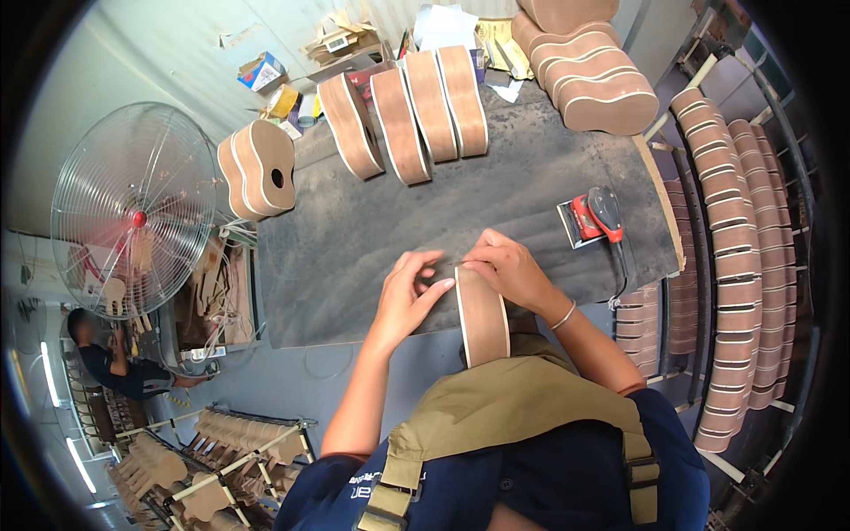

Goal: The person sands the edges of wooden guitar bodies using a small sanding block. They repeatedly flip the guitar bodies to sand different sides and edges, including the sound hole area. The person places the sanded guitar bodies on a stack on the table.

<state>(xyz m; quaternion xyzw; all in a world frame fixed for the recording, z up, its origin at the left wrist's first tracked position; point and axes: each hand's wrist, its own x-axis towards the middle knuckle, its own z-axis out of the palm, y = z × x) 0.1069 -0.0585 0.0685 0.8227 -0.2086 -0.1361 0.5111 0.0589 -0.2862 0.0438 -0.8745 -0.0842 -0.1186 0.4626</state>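
A small wooden guitar body (482, 319) stands on its side at the bench's front edge against the olive apron, its pale-edged side facing up. My left hand (407, 292) is at its upper left, fingers apart and curved, the thumb at the white edge. My right hand (494, 265) is at the top end with finger and thumb pinched; what is between them is too small to make out. A red and black power sander (591, 219) lies to the right on the dark bench (354, 248), its cord trailing down.
More guitar bodies (425, 115) stand along the bench's back and are stacked (589, 80) at back right, near small boxes and papers. Left are a large fan (133, 208) and a seated co-worker (133, 372). Racks of bodies (717, 265) line the right; another rack (212, 469) stands lower left.
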